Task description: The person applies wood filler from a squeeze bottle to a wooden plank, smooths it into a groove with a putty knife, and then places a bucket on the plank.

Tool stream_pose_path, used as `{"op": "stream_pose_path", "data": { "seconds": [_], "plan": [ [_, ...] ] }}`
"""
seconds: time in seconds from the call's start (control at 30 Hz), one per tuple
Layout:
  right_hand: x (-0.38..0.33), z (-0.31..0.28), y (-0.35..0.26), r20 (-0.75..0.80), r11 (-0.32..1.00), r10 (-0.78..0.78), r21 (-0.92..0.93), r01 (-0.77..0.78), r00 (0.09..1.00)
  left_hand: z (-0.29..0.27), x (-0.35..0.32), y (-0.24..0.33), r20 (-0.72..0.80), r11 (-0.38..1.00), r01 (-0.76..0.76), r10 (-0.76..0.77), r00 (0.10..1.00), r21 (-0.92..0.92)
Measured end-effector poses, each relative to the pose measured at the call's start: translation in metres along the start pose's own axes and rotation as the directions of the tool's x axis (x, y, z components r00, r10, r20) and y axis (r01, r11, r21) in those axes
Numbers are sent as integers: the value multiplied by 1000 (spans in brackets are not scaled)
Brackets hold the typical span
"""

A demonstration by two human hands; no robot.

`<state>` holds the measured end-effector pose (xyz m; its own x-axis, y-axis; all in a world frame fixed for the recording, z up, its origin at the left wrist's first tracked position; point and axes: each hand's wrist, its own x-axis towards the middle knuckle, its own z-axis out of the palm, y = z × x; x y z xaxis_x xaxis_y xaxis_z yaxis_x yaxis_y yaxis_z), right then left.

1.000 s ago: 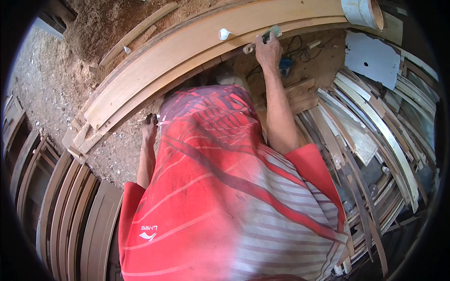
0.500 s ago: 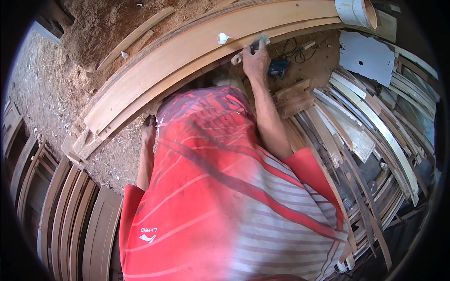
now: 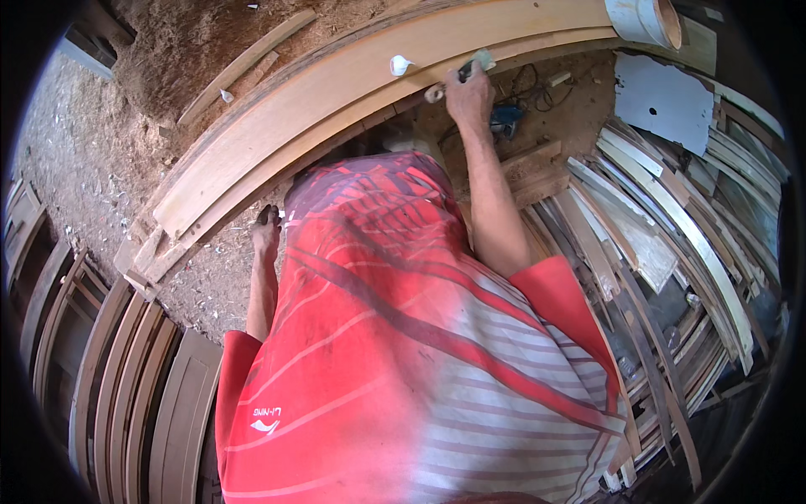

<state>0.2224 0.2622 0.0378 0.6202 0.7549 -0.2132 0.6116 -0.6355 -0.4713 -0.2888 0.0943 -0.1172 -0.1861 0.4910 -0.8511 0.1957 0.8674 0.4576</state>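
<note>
Beyond my knees a long, smooth wooden board lies across the workbench, with a lower strip along its near side. At the right part of its near edge, my right hand is closed around a small pale green and dark piece whose kind I cannot make out. Beside that hand is a rounded wooden knob. A small white cup-like thing sits on the board to its left. My left hand hangs low at my left side, its fingers curled and dark; whether anything is in them is hidden.
A white round container stands at the board's right end. A blue power tool with a dark cord lies on the ground past my right hand. Stacked wood strips fill the right; panels lean at left. Sawdust covers the far ground.
My right hand has shifted slightly right along the board's edge, still gripping the pale green piece. My left hand keeps its place. The whole view has moved a little.
</note>
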Motion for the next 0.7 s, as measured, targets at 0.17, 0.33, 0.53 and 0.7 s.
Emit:
{"op": "stream_pose_path", "data": {
  "seconds": [0.17,0.33,0.53,0.7],
  "plan": [
    [-10,0,1,-19,994,28,109,-26,999,7,-13,18,32,996,-30,27,999,86],
    [19,-7,25,-134,998,-19,50,26,991,8,-12,14,45,1000,-7,6,999,18],
    [5,9,17,-55,999,-29,39,32,998,-4,-9,18,74,976,-1,-16,997,217],
    [-12,12,13,-88,997,-37,69,43,995,3,-17,23,71,987,-26,15,997,159]
  ]
}}
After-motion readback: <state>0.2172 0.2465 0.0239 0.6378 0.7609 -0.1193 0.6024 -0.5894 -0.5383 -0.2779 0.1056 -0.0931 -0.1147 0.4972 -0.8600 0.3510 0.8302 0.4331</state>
